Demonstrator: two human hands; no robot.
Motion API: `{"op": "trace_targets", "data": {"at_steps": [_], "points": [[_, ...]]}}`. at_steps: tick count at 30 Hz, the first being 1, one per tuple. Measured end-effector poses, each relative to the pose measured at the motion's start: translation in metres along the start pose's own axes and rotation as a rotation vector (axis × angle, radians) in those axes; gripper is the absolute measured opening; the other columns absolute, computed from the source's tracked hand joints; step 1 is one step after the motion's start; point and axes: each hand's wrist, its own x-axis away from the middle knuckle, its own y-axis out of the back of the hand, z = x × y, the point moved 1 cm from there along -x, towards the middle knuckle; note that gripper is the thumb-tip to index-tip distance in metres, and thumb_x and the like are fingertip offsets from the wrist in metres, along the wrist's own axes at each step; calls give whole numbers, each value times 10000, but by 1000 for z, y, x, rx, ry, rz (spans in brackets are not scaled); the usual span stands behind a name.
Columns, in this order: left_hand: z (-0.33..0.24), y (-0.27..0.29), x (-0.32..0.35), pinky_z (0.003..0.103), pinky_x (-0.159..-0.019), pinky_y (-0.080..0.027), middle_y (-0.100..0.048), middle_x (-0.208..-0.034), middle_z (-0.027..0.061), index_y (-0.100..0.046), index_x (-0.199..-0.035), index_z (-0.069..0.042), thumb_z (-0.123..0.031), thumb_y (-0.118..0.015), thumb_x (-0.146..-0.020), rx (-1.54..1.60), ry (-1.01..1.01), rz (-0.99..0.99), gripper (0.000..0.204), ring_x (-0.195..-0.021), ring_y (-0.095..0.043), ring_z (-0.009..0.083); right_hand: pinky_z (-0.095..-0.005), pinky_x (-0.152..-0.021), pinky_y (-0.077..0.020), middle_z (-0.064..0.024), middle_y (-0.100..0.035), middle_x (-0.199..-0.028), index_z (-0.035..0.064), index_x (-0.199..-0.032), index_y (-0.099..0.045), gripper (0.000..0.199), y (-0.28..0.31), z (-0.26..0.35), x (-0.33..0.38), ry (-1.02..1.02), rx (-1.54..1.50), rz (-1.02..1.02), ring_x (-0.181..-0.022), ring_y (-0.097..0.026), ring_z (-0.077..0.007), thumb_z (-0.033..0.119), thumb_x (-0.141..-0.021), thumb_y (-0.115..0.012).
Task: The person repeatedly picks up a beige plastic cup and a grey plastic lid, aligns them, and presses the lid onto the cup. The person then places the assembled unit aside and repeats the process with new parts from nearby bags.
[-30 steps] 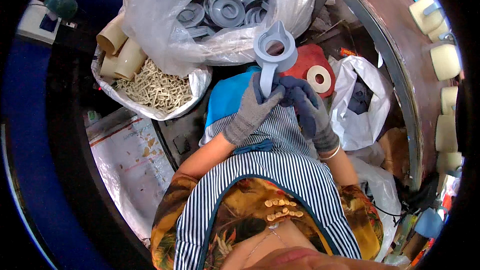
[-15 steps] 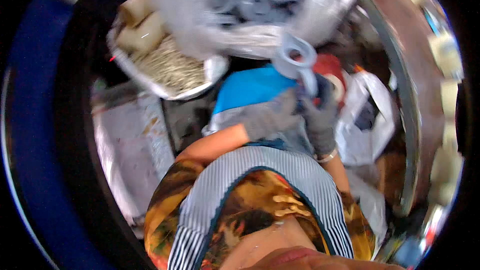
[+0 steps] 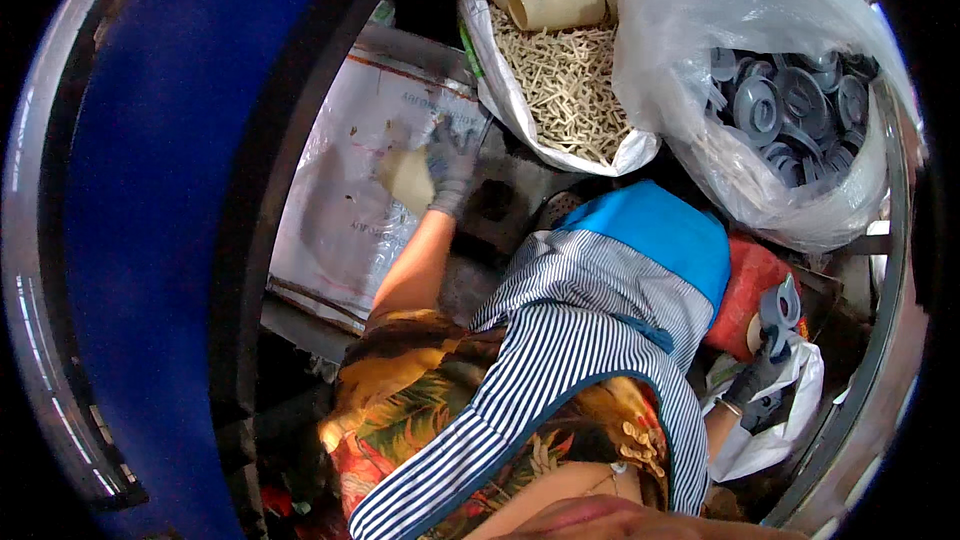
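My left hand [image 3: 452, 168], in a grey glove, reaches out over a plastic-covered surface [image 3: 330, 190] at the left. Right beside its palm is a smeared cream-coloured piece [image 3: 405, 178]; whether the fingers grip it I cannot make out. At the lower right my right hand [image 3: 762, 375], gloved too, is closed on a grey plastic ring with a handle [image 3: 780, 305]. It holds the ring upward, next to an open white bag [image 3: 800, 410] with dark grey parts inside.
A white sack [image 3: 640, 155] at the top holds short cream sticks [image 3: 565, 80] and several cream cylinders [image 3: 555, 0]. To its right, a clear plastic bag [image 3: 680, 70] is full of grey ring parts [image 3: 790, 105]. A red sack [image 3: 745, 290] lies beside my lap. A metal rail [image 3: 890, 280] curves along the right.
My hands have parted: the left has gone out to the plastic-covered surface, the right has moved with the grey ring toward the white bag. The view has turned left.
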Motion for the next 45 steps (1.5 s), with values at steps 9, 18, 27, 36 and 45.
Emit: {"op": "trace_targets", "data": {"at_steps": [9,18,27,36,45], "points": [[181,38,54,640,-1073,-247,-231,-1570,119,-341,-1478,-307,-653,-666,-705,-775,-260,305,907,-1415,-213,433,-312,-699,-567,-154,-619,-1082,-42,-1202,-584,400,-50,156,38,35,187,-133,-885,-616,-244,264,-946,-565],[139,85,20,447,-1120,-322,-499,-1395,147,-565,-1328,-141,-85,-497,-849,-108,-221,102,487,-1331,-397,390,-327,-768,-552,-128,-614,-1086,-32,-1245,-537,434,-59,153,25,-18,-176,118,-915,-622,-220,278,-947,-590],[-173,22,116,620,-1088,-313,-430,-1415,37,-589,-1282,-355,-263,-621,-853,290,-1361,12,440,-1343,-361,371,-283,-791,-488,-89,-651,-1088,13,-1249,-556,420,-217,216,11,-343,-664,552,-932,-610,-167,231,-904,-654],[-153,29,126,486,-966,-478,-550,-1252,31,-633,-1202,-236,-223,-676,-773,90,-1699,540,431,-1161,-523,300,-269,-806,-485,-54,-641,-1022,12,-1189,-557,372,-212,208,44,-154,-538,539,-890,-602,-113,156,-876,-699],[-246,17,114,570,-1025,-432,-570,-1281,3,-655,-1162,-220,-375,-687,-754,181,-1797,593,438,-1189,-507,302,-281,-805,-487,-82,-642,-1044,9,-1163,-567,367,-222,227,64,34,-419,512,-901,-588,-120,153,-861,-719]]}}
